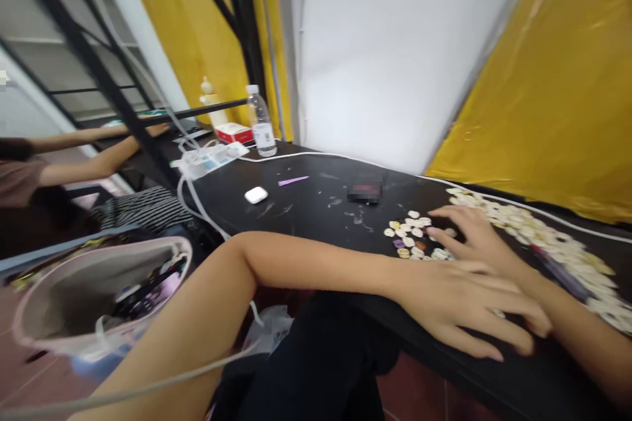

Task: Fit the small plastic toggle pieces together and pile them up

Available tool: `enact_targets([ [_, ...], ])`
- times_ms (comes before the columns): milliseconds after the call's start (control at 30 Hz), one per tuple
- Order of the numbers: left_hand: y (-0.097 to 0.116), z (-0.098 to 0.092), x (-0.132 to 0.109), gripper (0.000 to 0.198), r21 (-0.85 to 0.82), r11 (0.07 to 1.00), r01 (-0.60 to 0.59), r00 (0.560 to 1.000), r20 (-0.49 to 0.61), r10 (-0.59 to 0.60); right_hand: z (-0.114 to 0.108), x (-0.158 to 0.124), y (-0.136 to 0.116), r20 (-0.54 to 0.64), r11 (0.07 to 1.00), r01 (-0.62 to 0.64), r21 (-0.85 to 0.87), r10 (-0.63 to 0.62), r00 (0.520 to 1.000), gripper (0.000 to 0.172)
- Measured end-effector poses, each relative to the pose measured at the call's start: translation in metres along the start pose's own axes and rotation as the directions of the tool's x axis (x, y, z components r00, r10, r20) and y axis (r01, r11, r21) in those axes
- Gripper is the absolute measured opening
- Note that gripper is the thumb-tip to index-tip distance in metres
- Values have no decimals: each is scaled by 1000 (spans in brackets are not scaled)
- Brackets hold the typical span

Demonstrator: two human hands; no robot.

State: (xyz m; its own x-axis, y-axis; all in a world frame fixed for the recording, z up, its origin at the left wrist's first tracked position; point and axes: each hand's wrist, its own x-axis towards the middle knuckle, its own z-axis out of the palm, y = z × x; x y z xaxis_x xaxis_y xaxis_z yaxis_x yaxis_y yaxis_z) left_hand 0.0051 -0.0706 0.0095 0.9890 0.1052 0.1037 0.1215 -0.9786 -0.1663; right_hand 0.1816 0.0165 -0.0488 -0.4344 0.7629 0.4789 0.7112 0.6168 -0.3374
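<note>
My left hand (469,306) lies across the near edge of the black table (316,210), fingers stretched out and apart, holding nothing. My right hand (469,233) rests flat just beyond it, fingers spread, its fingertips touching a small cluster of cream-coloured pieces (412,237). A long heap of the same small pieces (543,243) runs along the table to the right of my right hand. The picture is blurred by motion.
A white earbud case (255,195), a purple strip (293,180), a water bottle (261,122), a red-and-white box (234,133) and a white power strip with cables (205,159) sit at the far left. An open pink bag (99,296) stands lower left. Another person's arms (99,151) reach in at left.
</note>
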Motion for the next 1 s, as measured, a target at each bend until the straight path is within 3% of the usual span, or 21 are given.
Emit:
enact_targets([
  [33, -4, 4, 0, 46, -7, 992, -124, 990, -73, 123, 0, 1, -2, 7, 1000, -7, -3, 7, 1000, 41],
  [67, -9, 9, 0, 44, -15, 988, -157, 980, -130, 153, 0, 1, -3, 0, 1000, -18, -6, 18, 1000, 38],
  [200, -26, 22, 0, 31, -113, 987, -117, 966, -243, 87, -5, 4, -3, -89, 998, -60, 30, 63, 994, 32],
  [367, -38, 26, -3, 28, -166, 984, -60, 960, -280, 11, -13, 3, -9, -196, 981, -139, 138, 165, 967, 30],
  [633, -53, 26, -5, 29, 1, 996, -90, 944, -319, 86, -28, -4, -11, -143, 979, -198, 52, 203, 969, 33],
  [800, -78, 18, -28, 28, -30, 999, 40, 928, -369, -48, -44, -19, -28, -84, 978, -194, 76, 200, 976, 38],
  [900, -99, 17, -54, 26, -78, 987, 137, 905, -396, -157, -42, -41, -45, -40, 975, -214, 58, 217, 975, 55],
  [1000, -122, 17, -79, 24, -91, 964, 250, 875, -404, -266, -34, -61, -60, 11, 990, -141, -5, 141, 990, 75],
])
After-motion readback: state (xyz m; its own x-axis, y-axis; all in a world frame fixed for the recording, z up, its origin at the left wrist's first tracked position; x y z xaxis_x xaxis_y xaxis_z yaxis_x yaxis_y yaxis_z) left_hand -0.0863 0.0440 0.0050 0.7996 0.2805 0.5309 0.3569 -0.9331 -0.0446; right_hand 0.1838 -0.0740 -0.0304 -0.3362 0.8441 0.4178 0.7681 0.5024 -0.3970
